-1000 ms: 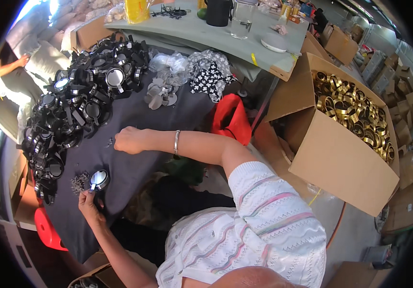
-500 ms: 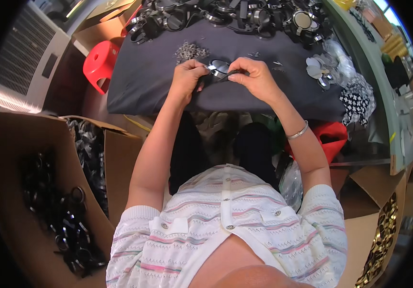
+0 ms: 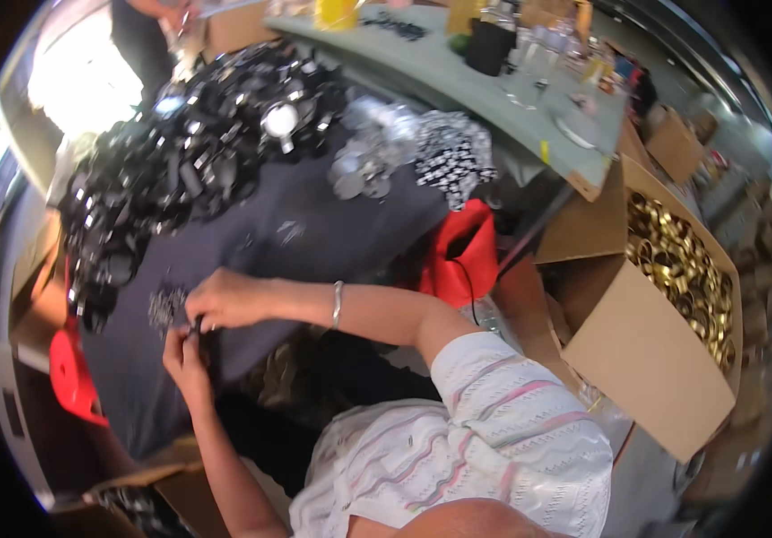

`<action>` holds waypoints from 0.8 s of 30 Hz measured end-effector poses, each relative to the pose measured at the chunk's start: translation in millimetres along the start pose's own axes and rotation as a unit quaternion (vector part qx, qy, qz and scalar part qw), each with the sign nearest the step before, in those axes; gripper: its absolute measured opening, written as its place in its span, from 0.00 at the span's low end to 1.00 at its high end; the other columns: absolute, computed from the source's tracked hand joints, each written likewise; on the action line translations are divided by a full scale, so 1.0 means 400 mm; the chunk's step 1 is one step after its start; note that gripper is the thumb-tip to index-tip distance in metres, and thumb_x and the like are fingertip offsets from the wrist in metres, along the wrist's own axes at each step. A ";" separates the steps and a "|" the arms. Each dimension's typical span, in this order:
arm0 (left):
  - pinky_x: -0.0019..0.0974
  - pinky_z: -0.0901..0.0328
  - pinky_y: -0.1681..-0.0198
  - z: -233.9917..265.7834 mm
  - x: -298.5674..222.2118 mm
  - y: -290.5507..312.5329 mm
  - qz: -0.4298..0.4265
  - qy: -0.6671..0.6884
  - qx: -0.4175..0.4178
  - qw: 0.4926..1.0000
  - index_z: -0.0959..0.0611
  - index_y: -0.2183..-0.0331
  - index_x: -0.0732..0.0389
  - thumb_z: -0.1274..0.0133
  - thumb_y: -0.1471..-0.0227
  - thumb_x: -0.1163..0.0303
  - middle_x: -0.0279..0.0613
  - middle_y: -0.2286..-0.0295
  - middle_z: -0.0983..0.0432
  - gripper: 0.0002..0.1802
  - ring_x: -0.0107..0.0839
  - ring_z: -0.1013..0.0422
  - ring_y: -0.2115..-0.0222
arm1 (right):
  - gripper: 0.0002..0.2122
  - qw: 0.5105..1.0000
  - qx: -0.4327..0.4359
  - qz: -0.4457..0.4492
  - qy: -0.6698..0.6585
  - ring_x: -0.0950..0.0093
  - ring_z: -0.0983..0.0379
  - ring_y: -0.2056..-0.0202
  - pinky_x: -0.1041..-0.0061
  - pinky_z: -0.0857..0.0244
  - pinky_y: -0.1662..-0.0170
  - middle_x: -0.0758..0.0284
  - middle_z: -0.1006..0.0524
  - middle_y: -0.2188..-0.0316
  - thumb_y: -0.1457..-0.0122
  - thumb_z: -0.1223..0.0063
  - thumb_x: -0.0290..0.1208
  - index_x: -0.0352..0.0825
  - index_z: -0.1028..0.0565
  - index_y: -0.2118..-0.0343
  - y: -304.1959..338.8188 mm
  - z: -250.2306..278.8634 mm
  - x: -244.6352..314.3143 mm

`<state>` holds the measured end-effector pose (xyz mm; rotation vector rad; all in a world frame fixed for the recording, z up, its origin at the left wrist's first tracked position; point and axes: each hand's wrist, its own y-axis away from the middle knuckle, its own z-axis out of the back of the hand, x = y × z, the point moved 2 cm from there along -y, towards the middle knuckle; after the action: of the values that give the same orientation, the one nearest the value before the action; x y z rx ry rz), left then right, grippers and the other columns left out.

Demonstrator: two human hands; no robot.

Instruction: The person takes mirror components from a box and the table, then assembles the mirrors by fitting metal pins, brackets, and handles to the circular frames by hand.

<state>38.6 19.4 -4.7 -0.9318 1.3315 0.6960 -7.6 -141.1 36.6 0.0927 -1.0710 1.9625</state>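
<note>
Head view shows me left hand point(image 3: 189, 357) and right hand point(image 3: 232, 299) pinching a dark piece point(image 3: 196, 325) beside the metal bits point(image 3: 166, 307) on the bench point(image 3: 350, 235); a slack grip could drop it among them

Watches point(image 3: 211, 148) glossy w/ metal pts, cloth point(image 3: 341, 238) matt, rings point(image 3: 682, 278) shiny metal.

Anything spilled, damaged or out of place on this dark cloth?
No clear damage shows. Slightly odd: a few pale slivers lie on the dark cloth, apart from the small metal parts heaped beside the right hand. Blur hides finer flaws.
</note>
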 end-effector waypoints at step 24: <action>0.44 0.37 0.76 -0.026 -0.039 0.033 -0.220 -0.347 -0.032 0.911 0.28 0.67 0.61 0.49 0.50 0.65 0.51 0.79 0.27 0.11 0.50 0.30 0.77 | 0.05 0.995 -0.075 -0.055 -0.042 0.70 0.27 0.74 0.76 0.35 0.71 0.64 0.26 0.77 0.52 0.45 0.25 0.33 0.27 0.72 0.060 0.024 0.039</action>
<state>19.9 17.9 8.5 -0.8775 0.4473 0.6324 -37.8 -143.4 33.8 0.1512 -1.2383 1.7871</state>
